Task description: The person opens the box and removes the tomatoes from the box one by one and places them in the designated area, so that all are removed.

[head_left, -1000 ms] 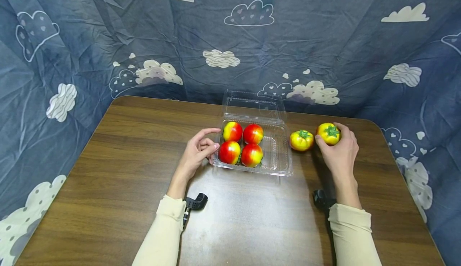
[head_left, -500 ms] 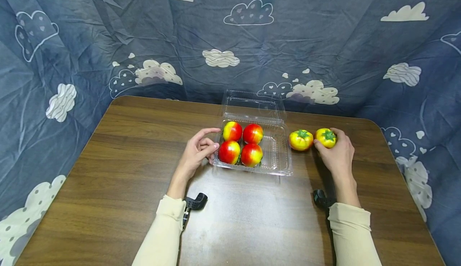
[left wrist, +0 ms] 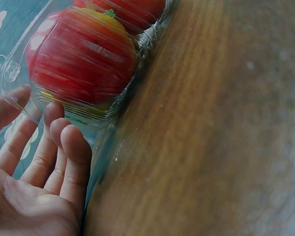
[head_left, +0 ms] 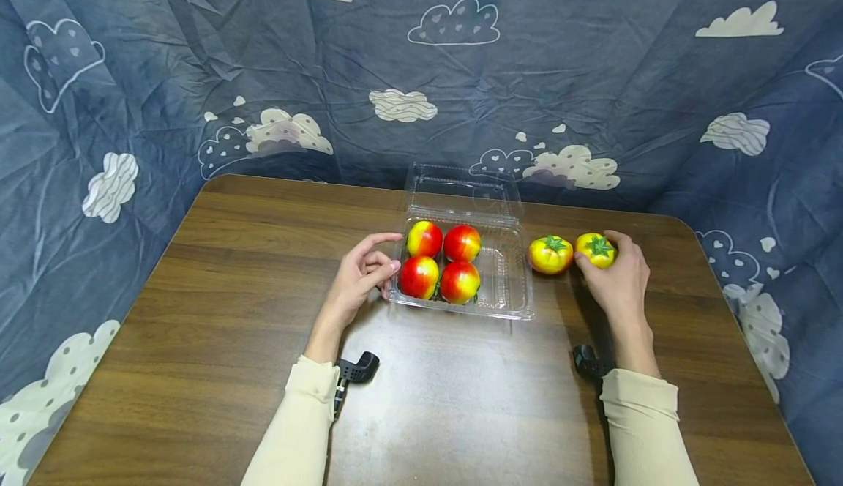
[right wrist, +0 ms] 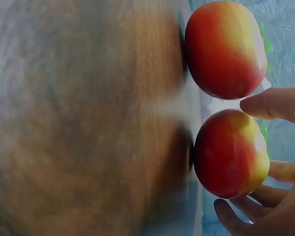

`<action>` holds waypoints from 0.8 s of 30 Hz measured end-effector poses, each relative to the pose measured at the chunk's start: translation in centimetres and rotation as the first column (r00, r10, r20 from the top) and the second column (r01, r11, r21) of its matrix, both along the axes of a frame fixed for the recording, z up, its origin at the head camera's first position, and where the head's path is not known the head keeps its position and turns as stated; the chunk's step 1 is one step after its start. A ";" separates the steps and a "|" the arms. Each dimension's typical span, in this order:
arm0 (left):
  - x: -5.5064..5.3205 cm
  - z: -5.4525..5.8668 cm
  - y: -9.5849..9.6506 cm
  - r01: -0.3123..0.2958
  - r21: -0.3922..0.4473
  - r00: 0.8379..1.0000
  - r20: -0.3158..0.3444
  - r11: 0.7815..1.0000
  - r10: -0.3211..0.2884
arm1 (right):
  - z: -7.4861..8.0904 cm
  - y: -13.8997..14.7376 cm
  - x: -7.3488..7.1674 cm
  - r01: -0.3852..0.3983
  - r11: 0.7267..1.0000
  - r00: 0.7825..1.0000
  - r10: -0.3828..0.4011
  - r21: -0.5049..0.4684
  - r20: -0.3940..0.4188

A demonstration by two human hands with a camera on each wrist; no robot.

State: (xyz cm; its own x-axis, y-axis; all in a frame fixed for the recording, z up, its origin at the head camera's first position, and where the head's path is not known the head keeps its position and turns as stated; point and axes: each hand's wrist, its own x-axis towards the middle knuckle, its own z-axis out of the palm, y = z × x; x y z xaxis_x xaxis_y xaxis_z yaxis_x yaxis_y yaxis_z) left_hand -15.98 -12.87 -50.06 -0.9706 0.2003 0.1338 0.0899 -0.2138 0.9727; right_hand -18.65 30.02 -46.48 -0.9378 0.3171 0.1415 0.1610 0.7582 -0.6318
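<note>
A clear plastic clamshell container (head_left: 503, 309) lies with its lid folded back, several red-and-yellow tomatoes (head_left: 418, 277) filling its left and middle part. My left hand (head_left: 356, 277) holds its left side, thumb and fingers at the rim (left wrist: 12, 73) in the left wrist view. To the right of the container sits a yellow tomato (head_left: 550, 255) with a green leafy top. Beside it, my right hand (head_left: 617, 277) grips another tomato (head_left: 598, 249) between thumb and fingers. In the right wrist view the held tomato (right wrist: 231, 157) is low at the table, a narrow gap from its neighbour (right wrist: 226, 49).
The brown wooden table (head_left: 224, 325) runs back to a blue curtain (head_left: 454, 105) printed with clouds. The raised lid (head_left: 464, 189) leans toward that curtain at the table's far edge. Black camera mounts (head_left: 358, 369) are strapped to both wrists.
My right hand has moved slightly left and toward me, bringing its tomato closer to the loose one, and has barely shifted since half a second ago. My left hand and the container stay put.
</note>
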 end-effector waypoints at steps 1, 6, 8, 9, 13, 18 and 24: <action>0.0 0.0 0.0 0.000 0.001 1.000 -0.001 1.000 0.000 | 0.1 0.0 0.0 0.001 1.000 1.000 -0.001 -0.003 -0.007; 0.0 0.0 0.0 0.001 0.002 1.000 -0.001 1.000 -0.001 | 0.4 -0.1 0.1 0.005 1.000 0.999 -0.006 -0.016 -0.050; 0.0 0.0 0.0 0.000 0.002 1.000 0.000 1.000 0.000 | 0.6 -0.1 0.1 0.008 1.000 0.997 -0.009 -0.020 -0.074; 0.0 0.0 0.0 -0.001 0.001 1.000 0.000 1.000 0.001 | 0.7 -0.2 0.2 0.009 1.000 0.996 -0.011 -0.023 -0.089; 0.0 0.0 0.0 -0.002 -0.001 1.000 0.001 1.000 0.002 | 1.1 -0.4 0.3 0.020 0.999 0.989 -0.025 -0.036 -0.146; 0.0 0.0 0.0 -0.002 -0.003 1.000 0.002 1.000 0.002 | 1.7 -0.8 0.4 0.026 0.999 0.975 -0.036 -0.047 -0.219; 0.1 0.0 0.0 -0.009 -0.010 1.000 0.009 1.000 0.009 | 2.5 -1.5 0.6 0.012 0.999 0.944 -0.024 -0.040 -0.329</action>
